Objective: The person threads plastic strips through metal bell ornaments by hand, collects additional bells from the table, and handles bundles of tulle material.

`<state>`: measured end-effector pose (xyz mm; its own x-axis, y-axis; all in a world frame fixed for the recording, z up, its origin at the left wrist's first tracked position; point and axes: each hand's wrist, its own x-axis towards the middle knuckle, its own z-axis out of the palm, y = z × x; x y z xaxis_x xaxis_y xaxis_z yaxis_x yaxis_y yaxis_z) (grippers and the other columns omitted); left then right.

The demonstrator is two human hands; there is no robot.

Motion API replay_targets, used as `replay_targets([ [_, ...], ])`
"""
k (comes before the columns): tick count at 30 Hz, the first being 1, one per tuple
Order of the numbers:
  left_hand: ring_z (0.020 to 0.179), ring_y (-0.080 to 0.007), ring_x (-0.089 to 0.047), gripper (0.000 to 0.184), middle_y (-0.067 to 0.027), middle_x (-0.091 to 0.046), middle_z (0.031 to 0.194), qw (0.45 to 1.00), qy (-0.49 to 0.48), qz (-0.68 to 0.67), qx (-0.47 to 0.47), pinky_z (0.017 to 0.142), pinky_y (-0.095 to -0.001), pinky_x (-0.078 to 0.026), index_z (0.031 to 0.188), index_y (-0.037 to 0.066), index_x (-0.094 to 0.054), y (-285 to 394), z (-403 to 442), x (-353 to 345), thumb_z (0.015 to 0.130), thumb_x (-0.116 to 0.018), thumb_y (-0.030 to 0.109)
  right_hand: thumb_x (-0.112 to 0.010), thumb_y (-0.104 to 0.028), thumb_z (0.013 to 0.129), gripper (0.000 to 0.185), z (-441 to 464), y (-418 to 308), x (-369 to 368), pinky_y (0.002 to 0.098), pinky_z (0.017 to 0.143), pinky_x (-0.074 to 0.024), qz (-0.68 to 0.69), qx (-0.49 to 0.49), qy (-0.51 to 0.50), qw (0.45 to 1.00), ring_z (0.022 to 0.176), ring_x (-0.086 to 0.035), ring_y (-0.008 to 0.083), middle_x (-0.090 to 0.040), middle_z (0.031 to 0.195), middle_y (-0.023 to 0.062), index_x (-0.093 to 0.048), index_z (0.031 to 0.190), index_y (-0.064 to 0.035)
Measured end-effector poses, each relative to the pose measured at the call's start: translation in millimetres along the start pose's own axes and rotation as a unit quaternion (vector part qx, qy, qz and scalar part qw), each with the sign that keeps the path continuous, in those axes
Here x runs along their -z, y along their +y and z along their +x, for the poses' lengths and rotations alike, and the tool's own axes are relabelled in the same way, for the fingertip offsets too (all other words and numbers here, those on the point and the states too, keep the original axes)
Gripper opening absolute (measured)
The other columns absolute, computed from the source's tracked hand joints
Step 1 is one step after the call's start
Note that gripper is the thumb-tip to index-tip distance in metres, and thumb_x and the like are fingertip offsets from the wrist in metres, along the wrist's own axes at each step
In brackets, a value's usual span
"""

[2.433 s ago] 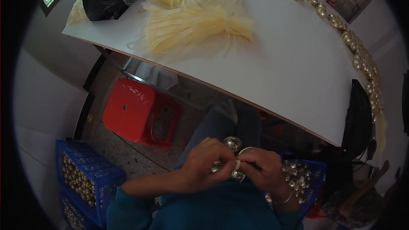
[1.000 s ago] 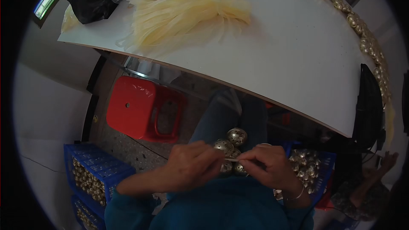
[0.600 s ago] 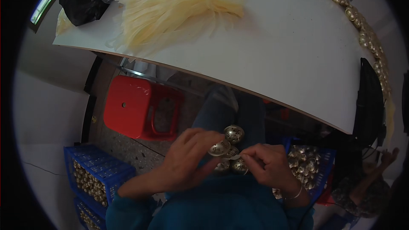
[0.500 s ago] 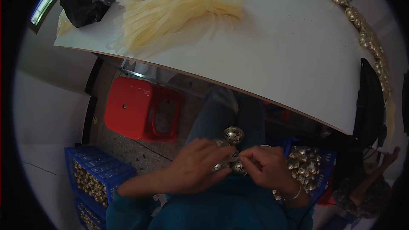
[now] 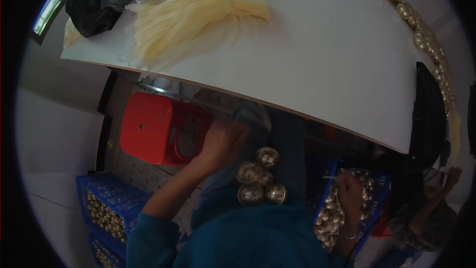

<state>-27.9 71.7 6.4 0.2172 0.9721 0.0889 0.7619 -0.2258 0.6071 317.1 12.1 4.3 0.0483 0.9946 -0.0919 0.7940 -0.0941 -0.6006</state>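
Several gold-coloured metal bells (image 5: 250,194) with dark cut patterns rest in a cluster on my lap, between my legs. My left hand (image 5: 225,141) is raised left of the bells, in front of the red stool; motion blurs it, but its fingers look curled closed. What it holds, if anything, is hidden. Out to the right, my right hand (image 5: 349,191) is closed over a blue crate (image 5: 379,196) full of gold bells. A thin whitish strip (image 5: 329,177) shows beside its fingers, too blurred to name. Neither hand touches the cluster.
Ahead stands a white table (image 5: 317,59) bearing pale yellow ribbon-like strips (image 5: 193,20), a black bag (image 5: 91,7) and a row of gold bells (image 5: 421,37). A red stool (image 5: 146,129) and a blue crate of bells (image 5: 116,193) are left. Another person's arm (image 5: 436,201) shows right.
My hands have parted from the bell cluster: the left moved up and left, the right moved right over the crate. The bells on my lap are now uncovered. The view shifted slightly.
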Motion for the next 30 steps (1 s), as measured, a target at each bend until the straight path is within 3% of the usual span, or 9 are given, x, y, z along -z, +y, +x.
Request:
replay_targets([
  [4, 0.069, -0.0280, -0.056, 0.017, -0.0103, -0.057, 0.074, 0.992, 0.072, 0.010, 0.099, 0.065, -0.0367, -0.044, 0.089, 0.003, -0.056, -39, 40, -34, 0.077, -0.057, 0.015, -0.052, -0.014, 0.082, 0.016, -7, 81, -1, 0.0328, 0.054, -0.0433, -0.161, -0.102, -0.052, 0.980, 0.056, -0.055, 0.0239, -0.060, 0.066, 0.0103, -0.061, 0.085, -0.0022],
  [7, 0.076, -0.0324, -0.056, 0.025, -0.0155, -0.058, 0.083, 0.987, 0.143, 0.061, 0.034, 0.069, -0.0402, -0.045, 0.094, 0.004, -0.056, -67, 53, -59, 0.075, -0.057, 0.021, -0.051, -0.014, 0.082, 0.018, -8, 83, -10, 0.0343, 0.064, -0.0463, -0.262, 0.050, 0.006, 0.964, 0.067, -0.059, 0.0262, -0.062, 0.077, 0.0134, -0.062, 0.092, -0.0030],
  [9, 0.083, -0.0354, -0.056, 0.029, -0.0202, -0.058, 0.090, 0.978, 0.198, 0.041, -0.042, 0.073, -0.0442, -0.045, 0.095, 0.006, -0.057, -84, 55, -68, 0.073, -0.057, 0.025, -0.055, -0.012, 0.080, 0.018, 12, 39, -21, 0.0341, 0.074, -0.0466, -0.070, 0.023, 0.023, 0.997, 0.083, -0.059, 0.0276, -0.061, 0.089, 0.0144, -0.062, 0.094, -0.0041],
  [12, 0.080, -0.0369, -0.056, 0.029, -0.0179, -0.058, 0.087, 0.989, -0.004, -0.099, 0.106, 0.072, -0.0408, -0.046, 0.097, 0.004, -0.056, -106, 40, -79, 0.075, -0.056, 0.023, -0.056, -0.010, 0.079, 0.017, 48, -38, -48, 0.0314, 0.069, -0.0468, 0.069, 0.143, -0.001, 0.987, 0.078, -0.060, 0.0249, -0.062, 0.084, 0.0134, -0.062, 0.094, -0.0042],
  [13, 0.078, -0.0232, -0.055, 0.026, -0.0135, -0.059, 0.082, 0.985, 0.007, -0.127, 0.112, 0.069, -0.0337, -0.045, 0.097, 0.000, -0.054, -110, 37, -83, 0.074, -0.057, 0.013, -0.056, -0.009, 0.079, 0.017, 60, -52, -63, 0.0287, 0.068, -0.0465, 0.107, 0.184, -0.023, 0.977, 0.077, -0.060, 0.0218, -0.063, 0.083, 0.0126, -0.062, 0.094, -0.0045],
  [14, 0.076, -0.0096, -0.055, 0.024, -0.0092, -0.059, 0.078, 0.981, 0.019, -0.155, 0.118, 0.066, -0.0266, -0.045, 0.097, -0.003, -0.052, -112, 34, -83, 0.074, -0.057, 0.003, -0.056, -0.010, 0.079, 0.016, 71, -69, -75, 0.0285, 0.067, -0.0466, 0.117, 0.192, -0.059, 0.973, 0.076, -0.060, 0.0214, -0.063, 0.084, 0.0122, -0.062, 0.093, -0.0042],
  [24, 0.080, -0.0084, -0.052, 0.029, -0.0029, -0.055, 0.092, 0.902, 0.081, -0.410, 0.109, 0.066, -0.0197, -0.042, 0.105, 0.001, -0.048, -38, 6, -34, 0.078, -0.058, 0.000, -0.062, -0.015, 0.077, 0.019, 122, -125, -150, 0.0276, 0.067, -0.0468, 0.149, 0.285, -0.142, 0.936, 0.073, -0.059, 0.0170, -0.062, 0.080, 0.0083, -0.062, 0.093, -0.0055],
  [28, 0.076, -0.0113, -0.054, 0.032, -0.0052, -0.056, 0.090, 0.943, 0.028, -0.323, 0.075, 0.067, -0.0236, -0.044, 0.108, 0.002, -0.048, -32, 11, -29, 0.078, -0.059, 0.005, -0.063, -0.015, 0.076, 0.019, 123, -120, -143, 0.0279, 0.067, -0.0469, 0.209, 0.185, -0.244, 0.929, 0.073, -0.059, 0.0175, -0.062, 0.083, 0.0079, -0.062, 0.091, -0.0042],
  [30, 0.075, -0.0146, -0.057, 0.031, -0.0078, -0.057, 0.087, 0.954, 0.031, -0.291, 0.065, 0.068, -0.0278, -0.046, 0.108, 0.004, -0.049, -32, 14, -36, 0.078, -0.058, 0.007, -0.062, -0.011, 0.077, 0.015, 115, -117, -141, 0.0265, 0.067, -0.0463, 0.375, 0.079, -0.236, 0.893, 0.076, -0.058, 0.0164, -0.062, 0.085, 0.0065, -0.063, 0.089, -0.0037],
])
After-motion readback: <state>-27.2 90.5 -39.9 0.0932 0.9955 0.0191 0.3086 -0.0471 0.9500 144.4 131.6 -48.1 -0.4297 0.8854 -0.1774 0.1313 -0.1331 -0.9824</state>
